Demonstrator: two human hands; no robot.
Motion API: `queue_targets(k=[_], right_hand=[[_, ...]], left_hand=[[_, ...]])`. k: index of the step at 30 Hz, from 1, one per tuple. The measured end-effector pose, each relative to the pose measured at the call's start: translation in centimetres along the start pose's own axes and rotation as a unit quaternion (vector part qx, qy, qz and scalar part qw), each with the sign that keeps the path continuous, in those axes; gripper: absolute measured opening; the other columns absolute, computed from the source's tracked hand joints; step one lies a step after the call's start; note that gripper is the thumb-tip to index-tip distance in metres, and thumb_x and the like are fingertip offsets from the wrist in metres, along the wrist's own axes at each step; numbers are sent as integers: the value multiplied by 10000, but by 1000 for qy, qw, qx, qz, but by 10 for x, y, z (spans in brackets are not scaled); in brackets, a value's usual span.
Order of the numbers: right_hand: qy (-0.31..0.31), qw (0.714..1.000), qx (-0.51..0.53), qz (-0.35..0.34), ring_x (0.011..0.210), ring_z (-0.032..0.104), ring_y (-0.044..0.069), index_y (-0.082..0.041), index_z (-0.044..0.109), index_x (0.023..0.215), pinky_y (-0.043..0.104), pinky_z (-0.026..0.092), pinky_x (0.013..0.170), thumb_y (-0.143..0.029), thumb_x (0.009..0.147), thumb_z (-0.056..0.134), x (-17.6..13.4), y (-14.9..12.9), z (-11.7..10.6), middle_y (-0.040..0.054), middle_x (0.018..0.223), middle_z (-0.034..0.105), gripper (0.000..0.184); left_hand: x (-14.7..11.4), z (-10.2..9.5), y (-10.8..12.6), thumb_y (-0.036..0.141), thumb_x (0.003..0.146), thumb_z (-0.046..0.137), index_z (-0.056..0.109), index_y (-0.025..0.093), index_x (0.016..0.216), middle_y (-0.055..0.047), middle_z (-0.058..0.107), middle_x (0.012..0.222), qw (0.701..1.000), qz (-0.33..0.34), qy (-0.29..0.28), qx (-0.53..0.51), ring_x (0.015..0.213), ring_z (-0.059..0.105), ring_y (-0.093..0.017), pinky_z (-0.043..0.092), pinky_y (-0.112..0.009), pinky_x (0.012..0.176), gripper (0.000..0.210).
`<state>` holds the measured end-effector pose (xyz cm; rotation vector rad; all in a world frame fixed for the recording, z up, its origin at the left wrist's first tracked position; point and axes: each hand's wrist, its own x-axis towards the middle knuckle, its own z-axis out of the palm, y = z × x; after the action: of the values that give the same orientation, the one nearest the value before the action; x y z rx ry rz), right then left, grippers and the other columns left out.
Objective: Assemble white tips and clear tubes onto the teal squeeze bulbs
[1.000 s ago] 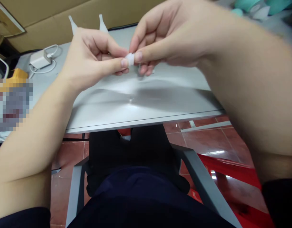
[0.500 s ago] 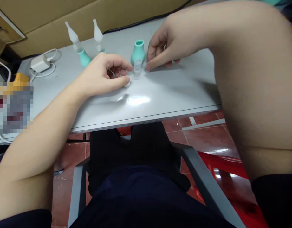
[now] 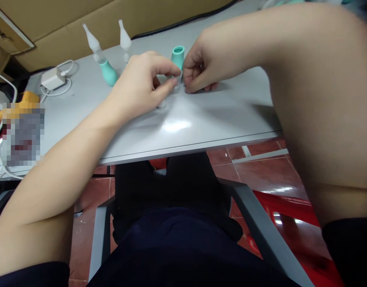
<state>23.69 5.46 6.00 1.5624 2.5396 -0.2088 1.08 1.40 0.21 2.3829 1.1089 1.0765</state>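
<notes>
Near the upper centre, your left hand (image 3: 150, 81) pinches a clear piece (image 3: 178, 84) before the teal bulb (image 3: 177, 59); whether your curled right hand (image 3: 205, 63) grips anything, I can't tell.

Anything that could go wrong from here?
1. The open teal bulb stands close between the left hand and right hand; either might knock it.
2. The small clear part at the left fingertips could slip; the grip isn't clear.
3. A small round piece, partly hidden by the left hand, might get brushed away.
</notes>
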Motion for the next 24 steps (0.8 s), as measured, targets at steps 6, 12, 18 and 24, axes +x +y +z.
queue_targets(k=[6,12,18,24], right_hand=[[1,1000,23,-5,548,549,51,-254,894,1053,293,368,587,-242,934,915,3,0,1,-124,764,765,122],[38,989,125,-69,624,643,31,-233,884,1045,225,401,571,-223,992,853,-14,2,-4,-99,807,780,62],[155,827,505,-190,585,699,90,-47,719,899,185,572,519,66,977,762,-14,-19,11,-5,716,735,144],[140,692,642,-299,668,771,147,-45,667,944,221,608,492,24,957,730,5,-24,29,34,771,778,94]], left_hand=[[3,3,-2,321,871,821,771,301,751,4,702,654,999,-9,-20,36,621,633,-221,483,-424,704,132],[4,-1,-33,208,835,832,761,228,799,-20,724,750,989,67,70,-108,576,670,-160,470,-319,507,82],[-4,-10,-28,109,824,784,737,239,821,-7,748,754,954,61,104,-276,581,732,-182,617,-260,505,139],[-8,-12,-12,298,986,877,737,202,961,-32,801,850,922,54,83,-374,635,803,-204,682,-251,523,171]])
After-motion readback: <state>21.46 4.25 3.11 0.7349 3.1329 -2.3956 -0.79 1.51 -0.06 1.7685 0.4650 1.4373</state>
